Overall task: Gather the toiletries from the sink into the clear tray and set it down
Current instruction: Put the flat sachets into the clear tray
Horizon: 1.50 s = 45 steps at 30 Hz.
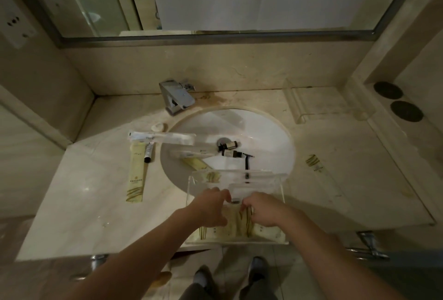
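Beige marble counter (96,194), white round sink (268,131). Both hands, left hand (211,206) and right hand (261,211), are down in the clear acrylic tray (275,179), fingers curled on cream sachets (242,224). Gathering's midway; next up, I'd guess, the small brown bottles (230,148) and black razor (247,163) sitting in the basin.

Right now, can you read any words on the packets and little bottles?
None can be read.
Long packet on the counter: dark print, too blurred.
Little bottles in the sink: labels too small.
Packets in the clear tray: print too small.
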Motion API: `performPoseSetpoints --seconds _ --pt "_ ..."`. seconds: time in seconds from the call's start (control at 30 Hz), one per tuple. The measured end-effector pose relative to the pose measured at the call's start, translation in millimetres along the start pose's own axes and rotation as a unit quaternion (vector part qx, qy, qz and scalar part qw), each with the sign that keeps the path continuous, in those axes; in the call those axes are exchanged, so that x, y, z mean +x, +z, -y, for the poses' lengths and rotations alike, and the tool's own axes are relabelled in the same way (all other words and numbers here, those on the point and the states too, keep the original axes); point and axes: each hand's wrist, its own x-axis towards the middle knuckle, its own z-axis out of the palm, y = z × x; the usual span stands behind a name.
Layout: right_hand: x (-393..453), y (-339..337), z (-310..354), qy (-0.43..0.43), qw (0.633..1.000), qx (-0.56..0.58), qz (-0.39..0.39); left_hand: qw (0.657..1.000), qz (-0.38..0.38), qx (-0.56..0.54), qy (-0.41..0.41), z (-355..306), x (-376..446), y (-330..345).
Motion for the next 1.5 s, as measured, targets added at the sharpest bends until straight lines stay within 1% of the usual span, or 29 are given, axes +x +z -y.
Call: performPoseSetpoints --seconds 0.07,0.2,0.3,0.37,0.43,0.57,0.67,0.8,1.03,1.17,1.23,1.33,1.43,1.5 --pt "1 1 2 -0.011 0.999 -0.026 -0.031 0.999 0.035 0.041 -0.001 2 -3 5" --pt "2 2 -2 0.009 0.994 0.001 -0.106 0.997 0.031 0.067 0.002 5 -5 9" --pt "0 4 -5 0.014 0.994 -0.023 -0.102 0.997 0.032 0.069 0.005 6 -6 7" --pt "0 8 -5 0.001 0.995 -0.035 -0.097 0.997 0.032 0.073 0.009 7 -6 6" --pt "1 13 -3 -0.025 0.992 -0.036 -0.115 0.996 0.029 0.085 0.014 7 -5 7" --pt "2 21 4 -0.065 0.984 0.012 -0.163 0.994 0.021 0.106 0.016 5 -5 9" --pt "4 38 5 -0.075 0.979 -0.003 -0.189 0.993 0.008 0.116 0.030 5 -7 10" --pt "6 60 2 -0.070 0.963 -0.012 -0.259 0.992 -0.009 0.118 0.052 10 -9 15" --pt "8 63 1 -0.038 0.952 -0.089 -0.291 0.993 -0.009 0.106 0.042 12 -8 16" --pt "6 57 2 -0.043 0.947 -0.082 -0.307 0.998 -0.003 0.063 0.025 12 -5 13" --pt "8 49 5 -0.051 0.942 -0.059 -0.325 0.999 -0.023 0.015 0.016 11 -4 9" --pt "13 33 16 -0.061 0.933 -0.010 -0.354 0.993 -0.104 -0.060 0.013 12 -5 -3" --pt "24 13 30 -0.078 0.921 0.028 -0.381 0.970 -0.201 -0.134 -0.008 20 -7 -20" --pt "34 -1 40 -0.081 0.917 0.036 -0.388 0.950 -0.262 -0.165 -0.045 31 -8 -32"
